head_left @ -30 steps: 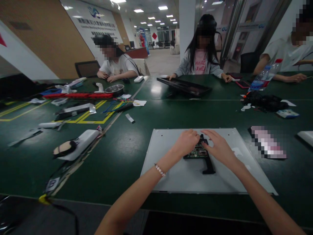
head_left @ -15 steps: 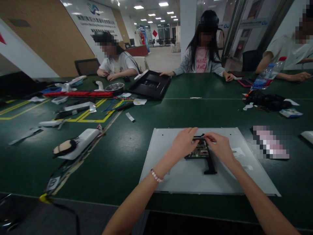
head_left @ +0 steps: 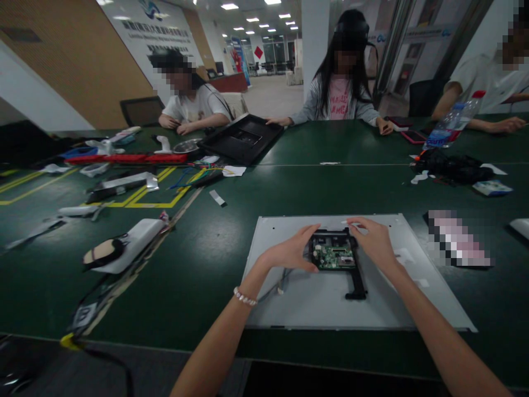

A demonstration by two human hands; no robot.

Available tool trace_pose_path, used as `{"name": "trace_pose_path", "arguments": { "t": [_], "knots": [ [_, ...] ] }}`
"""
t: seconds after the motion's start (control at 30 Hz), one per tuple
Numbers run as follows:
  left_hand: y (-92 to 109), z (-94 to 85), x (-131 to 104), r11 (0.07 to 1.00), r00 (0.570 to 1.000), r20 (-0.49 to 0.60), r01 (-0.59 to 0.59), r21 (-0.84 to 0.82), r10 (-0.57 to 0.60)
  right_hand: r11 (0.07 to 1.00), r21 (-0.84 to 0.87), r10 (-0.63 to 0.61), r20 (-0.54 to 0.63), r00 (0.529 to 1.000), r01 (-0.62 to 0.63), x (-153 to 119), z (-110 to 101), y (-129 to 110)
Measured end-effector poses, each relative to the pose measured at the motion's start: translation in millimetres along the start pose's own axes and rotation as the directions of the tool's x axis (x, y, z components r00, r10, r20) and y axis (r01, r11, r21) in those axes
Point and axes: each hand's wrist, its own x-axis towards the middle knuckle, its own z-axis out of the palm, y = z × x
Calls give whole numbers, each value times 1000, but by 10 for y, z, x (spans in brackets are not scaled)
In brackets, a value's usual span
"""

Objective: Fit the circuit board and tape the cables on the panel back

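Note:
A green circuit board [head_left: 334, 257] sits in a black plastic bracket [head_left: 356, 284] on a pale grey panel [head_left: 303, 309], which lies flat before me. At the bracket's left side is my left hand [head_left: 293, 249], its thumb and fingers spread apart around the edge. My right hand [head_left: 372, 240] is at the bracket's upper right corner, thumb and fingertips pinched on a small white piece [head_left: 344, 222]. That piece is too small to name exactly. A thin cable [head_left: 281, 282] runs over the panel below my left wrist.
Right of the panel lies a pixelated pink object [head_left: 458, 237]. Bottles [head_left: 448, 124] and a black bundle [head_left: 452, 166] stand farther back. Across the table a person's hand touches a black rectangular frame [head_left: 239, 138]. A white device [head_left: 128, 245] and scattered parts occupy the left.
My left hand has moved left and down off the bracket's top, uncovering the circuit board. The right hand stays at the upper right corner, slightly higher. Across the table, the black frame has tilted and shifted left.

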Motion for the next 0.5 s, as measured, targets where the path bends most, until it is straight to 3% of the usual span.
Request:
{"name": "trace_pose_path", "arguments": {
  "t": [0.27, 0.5],
  "knots": [
    [-24, 26, -1, 1000, 1000, -15, 18, 3, -18, 990, -83, -99, 156, 983, 113, 6, 178, 15],
    [-37, 24, -5, 1000, 1000, -14, 13, -5, -13, 977, -121, -143, 226, 963, 174, 24, 178, 24]
  ]
}}
